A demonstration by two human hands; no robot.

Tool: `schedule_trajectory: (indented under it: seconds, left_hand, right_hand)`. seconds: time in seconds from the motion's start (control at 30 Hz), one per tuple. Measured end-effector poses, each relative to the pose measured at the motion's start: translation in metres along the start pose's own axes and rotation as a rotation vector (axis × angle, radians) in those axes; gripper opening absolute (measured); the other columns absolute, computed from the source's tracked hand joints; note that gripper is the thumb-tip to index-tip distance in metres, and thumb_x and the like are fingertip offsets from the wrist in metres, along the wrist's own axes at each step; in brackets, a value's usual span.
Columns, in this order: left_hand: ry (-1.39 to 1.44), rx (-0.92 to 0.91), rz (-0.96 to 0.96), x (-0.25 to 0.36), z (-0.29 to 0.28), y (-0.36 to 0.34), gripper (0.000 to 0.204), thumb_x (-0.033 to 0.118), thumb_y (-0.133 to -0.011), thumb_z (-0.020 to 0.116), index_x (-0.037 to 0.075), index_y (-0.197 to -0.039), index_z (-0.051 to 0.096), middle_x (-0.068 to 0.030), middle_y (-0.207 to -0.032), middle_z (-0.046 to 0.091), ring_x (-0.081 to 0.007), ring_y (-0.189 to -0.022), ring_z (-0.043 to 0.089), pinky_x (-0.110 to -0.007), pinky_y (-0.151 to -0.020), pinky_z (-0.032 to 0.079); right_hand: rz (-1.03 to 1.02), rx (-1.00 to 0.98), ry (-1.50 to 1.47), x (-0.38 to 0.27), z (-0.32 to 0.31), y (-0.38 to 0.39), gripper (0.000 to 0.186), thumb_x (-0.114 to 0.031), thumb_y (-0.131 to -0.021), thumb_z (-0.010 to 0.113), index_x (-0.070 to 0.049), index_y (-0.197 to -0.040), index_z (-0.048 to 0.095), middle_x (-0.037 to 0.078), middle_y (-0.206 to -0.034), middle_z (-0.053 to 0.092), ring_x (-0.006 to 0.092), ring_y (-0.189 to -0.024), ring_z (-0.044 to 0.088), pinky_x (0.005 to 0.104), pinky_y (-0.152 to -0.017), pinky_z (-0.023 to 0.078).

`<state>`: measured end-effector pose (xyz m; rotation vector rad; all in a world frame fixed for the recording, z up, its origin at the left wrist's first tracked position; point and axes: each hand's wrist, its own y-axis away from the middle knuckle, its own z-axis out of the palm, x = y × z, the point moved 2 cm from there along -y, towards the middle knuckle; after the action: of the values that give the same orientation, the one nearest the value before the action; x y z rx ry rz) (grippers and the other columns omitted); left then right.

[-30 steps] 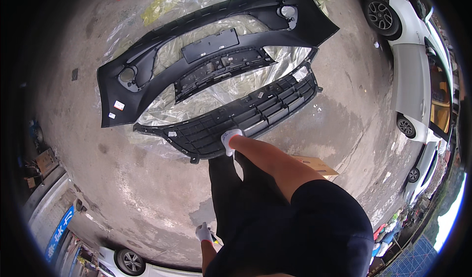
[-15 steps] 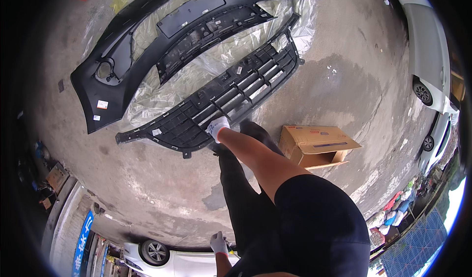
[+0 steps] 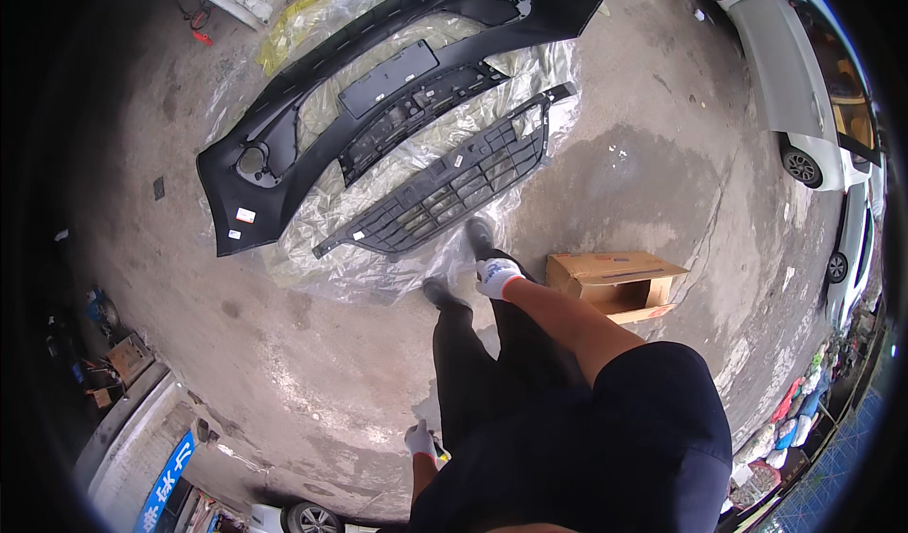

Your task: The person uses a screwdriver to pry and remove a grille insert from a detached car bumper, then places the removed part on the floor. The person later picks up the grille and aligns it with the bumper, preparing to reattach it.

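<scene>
The black plastic car grille (image 3: 445,188) lies on clear plastic sheeting, its slatted side toward my feet. Just beyond it rests a large black bumper cover (image 3: 317,122) with a round opening near each end. My right hand (image 3: 497,278), in a white glove, is in front of my leg, apart from the grille; its fingers are loosely bent and nothing shows in them. My left hand (image 3: 420,438), also gloved, hangs low beside my other leg. Its fingers are closed around something small, with a bit of yellow showing beside it; what it is stays unclear.
An opened cardboard box (image 3: 610,273) lies on the concrete to my right. Plastic sheeting (image 3: 355,273) spreads under the parts and near my shoes. White cars (image 3: 804,88) stand along the right side, and a car wheel (image 3: 312,517) shows at the bottom. A blue sign (image 3: 165,481) is at lower left.
My right hand has let go of the grille and drawn back toward my body. The grille now lies lower on the sheeting, and my view takes in more of the bumper cover.
</scene>
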<state>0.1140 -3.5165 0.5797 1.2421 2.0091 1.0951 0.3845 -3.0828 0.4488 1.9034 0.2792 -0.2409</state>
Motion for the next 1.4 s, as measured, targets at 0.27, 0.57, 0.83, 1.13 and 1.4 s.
schedule_trajectory:
  seconds: [0.27, 0.57, 0.83, 1.13, 1.4]
  left_hand:
    - [-0.089, -0.170, 0.168, 0.148, -0.013, -0.069, 0.023, 0.024, -0.102, 0.066, 0.007, -0.113, 0.054, -0.0086, -0.070, 0.055, -0.0207, -0.042, 0.046, -0.043, -0.040, 0.044]
    - [-0.468, -0.294, 0.268, 0.306, 0.058, 0.029, 0.022, 0.030, -0.103, 0.065, 0.010, -0.109, 0.059, -0.0105, -0.076, 0.063, -0.0209, -0.050, 0.053, -0.045, -0.049, 0.055]
    - [-0.636, -0.132, 0.342, 0.338, 0.215, 0.128, 0.027, 0.028, -0.102, 0.061, 0.003, -0.094, 0.066, -0.0101, -0.067, 0.061, -0.0266, -0.049, 0.055, -0.045, -0.047, 0.048]
    - [-1.344, 0.095, 0.883, 0.407, 0.403, 0.224, 0.045, 0.038, -0.091, 0.068, -0.005, -0.098, 0.076, -0.0249, -0.100, 0.075, -0.0383, -0.096, 0.073, -0.048, -0.080, 0.055]
    - [-1.284, -0.226, 0.579, 0.483, 0.610, 0.307, 0.050, 0.036, -0.092, 0.072, -0.005, -0.120, 0.075, -0.0231, -0.115, 0.077, -0.0337, -0.113, 0.073, -0.043, -0.092, 0.055]
  right_hand:
    - [0.744, 0.344, -0.456, 0.246, 0.105, 0.258, 0.052, -0.044, -0.089, 0.070, 0.000, -0.116, 0.076, 0.026, -0.111, 0.076, 0.0408, -0.102, 0.074, 0.0488, -0.093, 0.057]
    - [0.886, 0.051, -1.604, 0.263, 0.250, 0.279, 0.045, -0.042, -0.097, 0.069, 0.000, -0.114, 0.068, 0.017, -0.099, 0.073, 0.0337, -0.080, 0.072, 0.0499, -0.075, 0.060]
    - [0.870, 0.233, -1.965, 0.414, 0.152, 0.277, 0.030, -0.036, -0.095, 0.071, -0.008, -0.103, 0.065, 0.011, -0.077, 0.062, 0.0264, -0.057, 0.060, 0.0412, -0.051, 0.048]
    - [0.766, 0.780, -1.909, 0.631, -0.061, 0.282, 0.033, -0.035, -0.096, 0.070, -0.006, -0.111, 0.064, 0.013, -0.083, 0.068, 0.0219, -0.058, 0.062, 0.0385, -0.049, 0.048]
    - [0.838, 0.392, -1.917, 0.659, -0.136, 0.194, 0.041, -0.036, -0.098, 0.069, -0.007, -0.125, 0.059, 0.024, -0.101, 0.072, 0.0387, -0.083, 0.072, 0.0542, -0.064, 0.055]
